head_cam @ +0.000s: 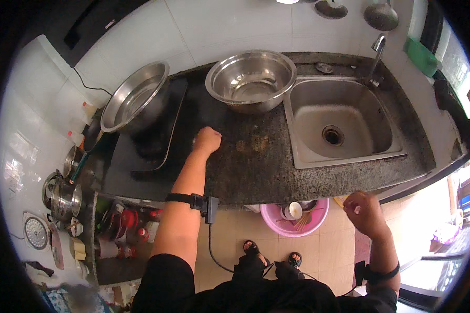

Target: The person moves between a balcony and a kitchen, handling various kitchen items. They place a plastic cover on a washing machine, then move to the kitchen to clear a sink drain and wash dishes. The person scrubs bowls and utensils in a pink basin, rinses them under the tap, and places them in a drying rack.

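Observation:
My left hand [207, 141] is closed into a loose fist over the dark stone countertop [243, 164], between two metal basins; whether it holds anything small is hidden. A round stainless steel basin [254, 80] stands behind it, beside the sink. To the left a second steel basin [135, 98] rests on the black cooktop [152, 144]. My right hand [362, 211] is raised near the counter's front edge, right of the pink tub, with its fingers curled; its palm is partly hidden. The steel sink [337, 117] shows bare metal around its drain.
A pink plastic tub [270, 225] with a white cup and chopsticks stands on the floor below the counter edge. A faucet [376, 58] rises behind the sink. Pots [64, 199] line the left side. Ladles [380, 16] hang on the tiled wall. Cables run from both armbands.

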{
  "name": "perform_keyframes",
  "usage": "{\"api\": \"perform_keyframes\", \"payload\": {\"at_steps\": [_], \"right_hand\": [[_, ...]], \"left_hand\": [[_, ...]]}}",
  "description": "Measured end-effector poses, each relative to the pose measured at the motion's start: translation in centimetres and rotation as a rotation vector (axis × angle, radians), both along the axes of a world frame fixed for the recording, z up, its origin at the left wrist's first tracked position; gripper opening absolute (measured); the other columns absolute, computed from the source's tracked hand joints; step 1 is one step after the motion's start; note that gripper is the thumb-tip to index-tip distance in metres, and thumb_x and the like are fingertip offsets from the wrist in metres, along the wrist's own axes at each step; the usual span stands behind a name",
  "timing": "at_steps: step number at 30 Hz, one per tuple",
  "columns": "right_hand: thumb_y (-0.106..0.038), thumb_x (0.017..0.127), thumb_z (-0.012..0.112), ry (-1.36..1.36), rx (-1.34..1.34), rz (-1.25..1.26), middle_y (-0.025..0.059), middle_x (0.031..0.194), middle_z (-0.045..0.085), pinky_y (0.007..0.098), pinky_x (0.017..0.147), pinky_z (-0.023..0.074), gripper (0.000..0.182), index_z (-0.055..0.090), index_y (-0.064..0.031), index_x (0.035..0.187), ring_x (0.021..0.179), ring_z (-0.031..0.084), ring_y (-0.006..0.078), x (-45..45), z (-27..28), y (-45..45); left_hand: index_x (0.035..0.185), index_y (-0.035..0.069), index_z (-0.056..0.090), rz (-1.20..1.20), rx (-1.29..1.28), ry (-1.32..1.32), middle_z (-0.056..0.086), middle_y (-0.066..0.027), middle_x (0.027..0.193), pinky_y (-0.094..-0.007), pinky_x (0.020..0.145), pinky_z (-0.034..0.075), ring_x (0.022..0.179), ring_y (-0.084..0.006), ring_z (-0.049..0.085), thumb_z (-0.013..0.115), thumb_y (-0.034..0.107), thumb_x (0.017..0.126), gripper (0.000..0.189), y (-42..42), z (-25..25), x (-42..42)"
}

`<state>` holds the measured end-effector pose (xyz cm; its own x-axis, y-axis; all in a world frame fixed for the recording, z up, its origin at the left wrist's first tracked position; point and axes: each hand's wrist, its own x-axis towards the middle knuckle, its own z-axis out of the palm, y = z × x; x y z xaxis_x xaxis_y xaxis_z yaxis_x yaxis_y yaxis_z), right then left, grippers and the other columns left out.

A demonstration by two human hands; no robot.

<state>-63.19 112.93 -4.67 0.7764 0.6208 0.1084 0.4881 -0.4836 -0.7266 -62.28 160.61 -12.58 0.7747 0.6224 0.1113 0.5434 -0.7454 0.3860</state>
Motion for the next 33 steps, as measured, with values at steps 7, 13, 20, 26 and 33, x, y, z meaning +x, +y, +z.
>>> {"api": "perform_keyframes", "payload": {"at_steps": [7, 13, 20, 26, 33], "right_hand": [[0.001, 0.069, 0.056, 0.019, -0.036, -0.192, 0.0131, 0.069, 0.059, 0.0331, 0.063, 0.0457, 0.002, 0.057, 0.0017, 0.068, 0.068, 0.058, 0.0271, -0.9, -0.6, -4.3], [0.004, 0.067, 0.059, -0.039, -0.009, -0.089, 0.0107, 0.070, 0.058, 0.0254, 0.054, 0.0449, 0.006, 0.055, 0.0016, 0.070, 0.061, 0.057, 0.0183, -0.6, -2.2, -5.7], [-0.001, 0.068, 0.056, 0.095, -0.003, -0.148, 0.0109, 0.068, 0.060, 0.0320, 0.066, 0.0452, 0.003, 0.057, -0.0009, 0.065, 0.067, 0.058, 0.0256, -1.2, -1.6, -4.9], [0.002, 0.066, 0.060, -0.019, -0.010, -0.112, 0.0104, 0.068, 0.059, 0.0299, 0.057, 0.0447, 0.005, 0.057, -0.0011, 0.068, 0.063, 0.058, 0.0229, -0.9, -2.9, -4.8], [0.005, 0.067, 0.060, -0.094, 0.058, 0.104, 0.0104, 0.068, 0.058, 0.0272, 0.053, 0.0447, 0.008, 0.056, -0.0004, 0.071, 0.060, 0.058, 0.0191, -1.3, -0.2, 0.7]], "left_hand": [[0.076, 0.000, 0.063, 0.007, -0.249, -0.105, 0.062, -0.0106, 0.066, -0.0304, 0.055, 0.045, 0.058, -0.0171, 0.059, 0.062, 0.016, 0.076, 0.017, 0.3, 0.6, -0.8], [0.083, 0.005, 0.066, 0.033, -0.184, 0.033, 0.063, -0.0159, 0.086, -0.0379, 0.073, 0.047, 0.082, -0.0319, 0.060, 0.063, 0.021, 0.072, 0.020, -1.1, 0.4, 0.1], [0.080, 0.005, 0.065, -0.013, 0.136, 0.193, 0.062, -0.0177, 0.088, -0.0425, 0.074, 0.046, 0.084, -0.0354, 0.058, 0.054, 0.020, 0.075, 0.019, -2.3, 1.3, 0.7], [0.077, 0.003, 0.061, -0.401, -0.316, -0.195, 0.062, -0.0084, 0.066, -0.0328, 0.056, 0.046, 0.061, -0.0172, 0.059, 0.058, 0.020, 0.079, 0.017, -15.0, 6.9, 3.3], [0.094, 0.003, 0.059, -0.623, -0.154, -0.410, 0.058, -0.0211, 0.095, -0.0414, 0.078, 0.045, 0.091, -0.0339, 0.056, 0.060, 0.019, 0.073, 0.027, -23.4, 4.1, 8.3]]}}
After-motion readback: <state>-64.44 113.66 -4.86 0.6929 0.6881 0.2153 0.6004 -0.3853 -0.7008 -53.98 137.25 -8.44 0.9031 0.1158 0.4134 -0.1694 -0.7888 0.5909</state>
